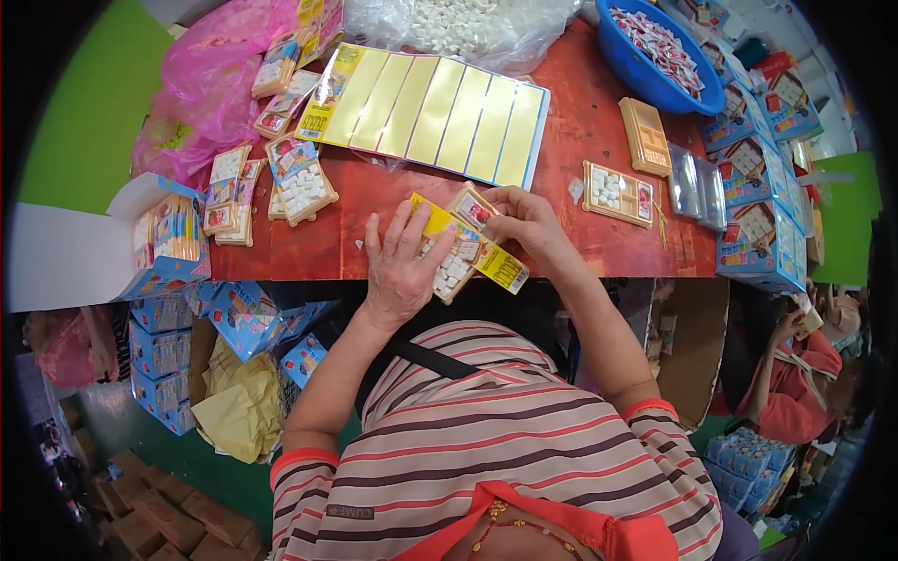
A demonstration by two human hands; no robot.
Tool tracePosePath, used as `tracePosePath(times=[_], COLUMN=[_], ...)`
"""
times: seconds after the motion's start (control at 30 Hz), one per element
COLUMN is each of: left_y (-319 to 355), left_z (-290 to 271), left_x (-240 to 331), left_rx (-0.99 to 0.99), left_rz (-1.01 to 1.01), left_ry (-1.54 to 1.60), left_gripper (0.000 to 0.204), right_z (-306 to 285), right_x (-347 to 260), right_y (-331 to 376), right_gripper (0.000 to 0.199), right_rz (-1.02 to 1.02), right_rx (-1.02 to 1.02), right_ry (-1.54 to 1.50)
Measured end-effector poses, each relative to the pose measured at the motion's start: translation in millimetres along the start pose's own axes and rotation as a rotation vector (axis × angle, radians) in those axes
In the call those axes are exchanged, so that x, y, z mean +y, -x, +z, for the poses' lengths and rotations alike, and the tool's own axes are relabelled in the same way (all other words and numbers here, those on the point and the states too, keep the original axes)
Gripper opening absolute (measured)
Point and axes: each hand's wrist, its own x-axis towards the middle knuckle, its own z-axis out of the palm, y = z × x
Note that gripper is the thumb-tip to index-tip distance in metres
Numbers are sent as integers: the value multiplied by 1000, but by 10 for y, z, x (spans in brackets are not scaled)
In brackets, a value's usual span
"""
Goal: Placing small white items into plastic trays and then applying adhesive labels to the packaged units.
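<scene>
The left hand (400, 266) is lying flat, fingers spread, pressing a small tray of white tablets (452, 271) against the near edge of the red table (599, 122). The right hand (526, 220) is pinching the far corner of a yellow label strip (468, 241) that is lying across the tray, directly between both hands. To do this well, the left palm should probably be holding the tray still while the right fingers are aligning the strip squarely, since a skewed strip would likely crease. Beyond the hands, a sheet of yellow strips (435, 112) is lying flat; a blue basin (625, 51) is sitting beyond the right hand. Left of the left hand, finished trays (299, 179) are piling up. Cartons are crowding the green floor (201, 467).
</scene>
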Motion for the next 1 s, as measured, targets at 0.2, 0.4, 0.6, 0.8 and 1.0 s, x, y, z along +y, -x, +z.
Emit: tracePosePath(times=[0.2, 0.4, 0.6, 0.8, 1.0], left_y=[-73, -215, -196, -128, -39], left_z=[-33, -247, -270, -271, -228], left_x=[105, 170, 202, 255, 350], left_rx=[52, -99, -287, -302, -268], left_rz=[-143, -424, -826, -963, -1017], left_ry=[69, 488, 1192, 1593, 1716], left_gripper=[36, 29, 23, 27, 30], right_z=[34, 12, -3, 20, 51], right_x=[124, 46, 47, -19, -26], right_y=[54, 98, 126, 155, 162], right_gripper=[35, 34, 36, 36, 40], right_rz=[-135, -184, -124, -68, -24], right_rx=[-66, -93, -124, -227, -330], right_ry=[-108, -156, -153, -73, 9])
